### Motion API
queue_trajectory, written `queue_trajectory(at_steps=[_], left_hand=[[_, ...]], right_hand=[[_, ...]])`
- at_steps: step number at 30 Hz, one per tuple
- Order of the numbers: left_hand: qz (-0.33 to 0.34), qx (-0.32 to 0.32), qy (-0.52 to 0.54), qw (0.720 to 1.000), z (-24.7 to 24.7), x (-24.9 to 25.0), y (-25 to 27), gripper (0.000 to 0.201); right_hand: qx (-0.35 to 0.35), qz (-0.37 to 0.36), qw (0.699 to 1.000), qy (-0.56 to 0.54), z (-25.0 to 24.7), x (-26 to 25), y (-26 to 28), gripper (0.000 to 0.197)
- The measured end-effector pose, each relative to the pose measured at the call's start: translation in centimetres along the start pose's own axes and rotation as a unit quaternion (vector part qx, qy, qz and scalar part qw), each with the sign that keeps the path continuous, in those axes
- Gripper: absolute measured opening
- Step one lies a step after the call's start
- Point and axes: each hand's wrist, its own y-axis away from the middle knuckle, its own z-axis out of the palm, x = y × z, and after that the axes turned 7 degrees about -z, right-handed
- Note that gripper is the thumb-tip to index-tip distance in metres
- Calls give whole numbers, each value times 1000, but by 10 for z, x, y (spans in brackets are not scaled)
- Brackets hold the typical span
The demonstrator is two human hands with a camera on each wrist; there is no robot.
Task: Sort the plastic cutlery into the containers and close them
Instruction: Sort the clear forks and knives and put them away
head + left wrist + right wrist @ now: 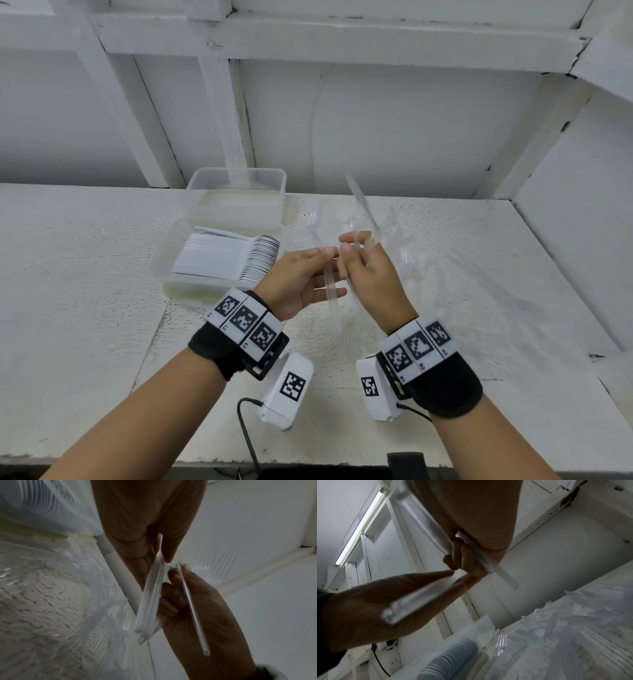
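Note:
Above the white table, my left hand [327,262] pinches a small bundle of clear plastic forks [331,291] between thumb and fingers, tines up and handles hanging down. In the left wrist view the bundle [150,601] runs below that hand [161,555]. Right beside it, my right hand [354,245] grips a few clear pieces [359,202] that stick up and away; the right wrist view shows them [423,520] crossing its curled fingers [464,558]. The near container [164,274] holds a row of white spoons [233,260]. The far container [236,178] looks empty.
A loose pile of clear cutlery [400,240] lies on a crinkled plastic sheet [479,281] to the right of the containers. A white wall with beams stands behind, and a side wall closes the right. A black cable [246,431] hangs at the front edge.

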Motion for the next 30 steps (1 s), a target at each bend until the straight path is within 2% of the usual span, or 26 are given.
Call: queue_trajectory(at_steps=[3, 8, 10, 14, 18, 21, 25, 27, 30], left_hand=[[5, -16, -4, 1000, -2, -1, 3, 33], [-1, -18, 4, 1000, -5, 1, 5, 29], [-4, -6, -9, 1000, -5, 2, 5, 28], [-8, 21, -21, 1000, -6, 1, 4, 22], [-1, 56, -30, 998, -7, -1, 3, 16], [0, 63, -25, 998, -8, -1, 3, 11], [4, 73, -23, 997, -7, 1, 2, 14], [5, 68, -20, 997, -6, 2, 2, 20], [4, 57, -19, 998, -4, 3, 0, 30]], right_hand=[[-5, -4, 1000, 2, 2, 1, 1, 14], [-4, -22, 995, 93, 4, 2, 4, 19], [-1, 2, 994, 113, 4, 3, 3, 23], [-45, 33, 993, 103, 3, 0, 1, 26], [-44, 44, 997, 40, 0, -5, 1, 11], [-15, 27, 997, 66, -2, 0, 2, 5], [23, 18, 996, 85, -3, 5, 1, 8], [11, 2, 995, 100, -1, 0, 1, 13], [3, -23, 990, 141, 3, -1, -1, 9]])
